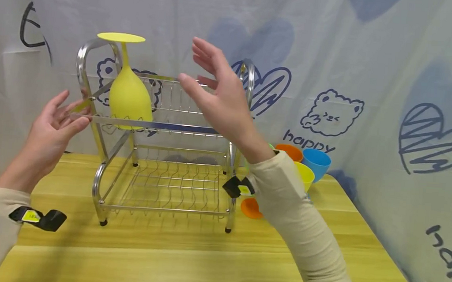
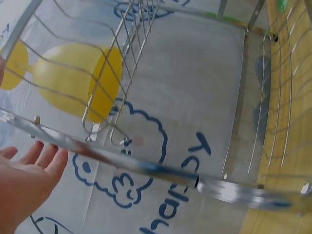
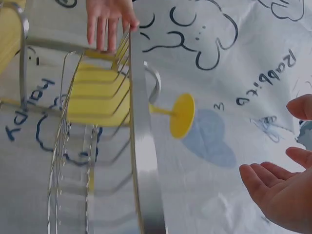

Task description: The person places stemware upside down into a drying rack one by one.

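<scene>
**Open hands flanking a two-tier dish rack with an inverted yellow goblet**

While the goblet stands in the upper tier, both hands hover beside the rack and hold nothing. At far left, the left hand (image 1: 53,125) is open, palm turned inward, its fingers relaxed and slightly spread; the fingertips lie at the left end of the upper tier's front rail, and whether they actually touch the metal cannot be told from the head view. In the right wrist view the same hand's fingers (image 3: 105,22) hang straight down at the rack's far end. Just right of this hand, the yellow goblet (image 1: 129,93) stands upside down at the left end of the upper basket, bowl down among the wires and flat foot uppermost, above the handle loop. The dish rack (image 1: 167,172) is a chromed wire frame of two tiers, standing on the yellow wooden table (image 1: 208,263); its lower tier holds no dishes. Right of centre, the right hand (image 1: 219,98) is raised in front of the upper tier's right half, fingers straight and spread, palm facing left, well apart from the goblet. Behind the right forearm, near the rack's right foot, stands a cluster of cups: an orange cup (image 1: 290,152), a blue cup (image 1: 316,162) and a yellow cup (image 1: 305,174). A printed cloth backdrop (image 1: 374,82) encloses the scene.
</scene>
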`<control>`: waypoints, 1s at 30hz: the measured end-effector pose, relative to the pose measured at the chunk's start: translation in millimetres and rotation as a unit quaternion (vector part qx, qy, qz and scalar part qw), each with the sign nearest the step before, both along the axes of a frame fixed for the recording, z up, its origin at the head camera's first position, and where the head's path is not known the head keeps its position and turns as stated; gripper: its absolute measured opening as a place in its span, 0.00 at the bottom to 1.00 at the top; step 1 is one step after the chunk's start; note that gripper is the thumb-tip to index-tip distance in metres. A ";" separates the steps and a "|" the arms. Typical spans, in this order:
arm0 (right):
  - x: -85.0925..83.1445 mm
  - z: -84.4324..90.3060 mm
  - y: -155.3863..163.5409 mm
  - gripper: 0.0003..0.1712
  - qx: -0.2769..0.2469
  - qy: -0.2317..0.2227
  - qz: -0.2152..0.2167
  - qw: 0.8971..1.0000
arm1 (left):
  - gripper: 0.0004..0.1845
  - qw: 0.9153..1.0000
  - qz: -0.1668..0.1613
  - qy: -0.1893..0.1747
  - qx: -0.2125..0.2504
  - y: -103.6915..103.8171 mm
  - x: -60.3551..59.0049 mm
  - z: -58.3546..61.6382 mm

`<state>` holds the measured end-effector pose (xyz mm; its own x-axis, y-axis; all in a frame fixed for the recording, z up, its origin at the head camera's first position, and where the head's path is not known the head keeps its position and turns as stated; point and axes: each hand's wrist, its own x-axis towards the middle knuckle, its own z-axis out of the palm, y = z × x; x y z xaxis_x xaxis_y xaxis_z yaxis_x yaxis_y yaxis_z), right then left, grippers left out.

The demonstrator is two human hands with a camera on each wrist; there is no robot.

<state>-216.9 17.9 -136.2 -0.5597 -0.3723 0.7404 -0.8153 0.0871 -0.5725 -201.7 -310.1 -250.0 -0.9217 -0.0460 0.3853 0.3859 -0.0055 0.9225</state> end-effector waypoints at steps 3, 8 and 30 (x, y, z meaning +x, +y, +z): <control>-1.0 -9.5 26.6 0.32 -0.004 0.016 -0.021 1.000 | 0.43 1.000 -0.001 0.008 0.029 3.0 2.7 -1.6; -5.7 -32.7 69.7 0.31 0.009 -0.002 -0.084 0.996 | 0.42 0.999 0.035 -0.012 0.006 6.6 9.6 -6.8; -23.2 -134.9 190.3 0.38 0.069 -0.137 -0.261 0.953 | 0.34 0.999 -0.002 -0.016 -0.050 43.7 58.7 -70.4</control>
<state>-240.2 208.2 -271.1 -0.8603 -0.0740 0.5044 -0.4623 0.5302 -0.7107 -143.0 -266.4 -320.4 -0.9336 -0.0055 0.3584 0.3566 0.0869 0.9302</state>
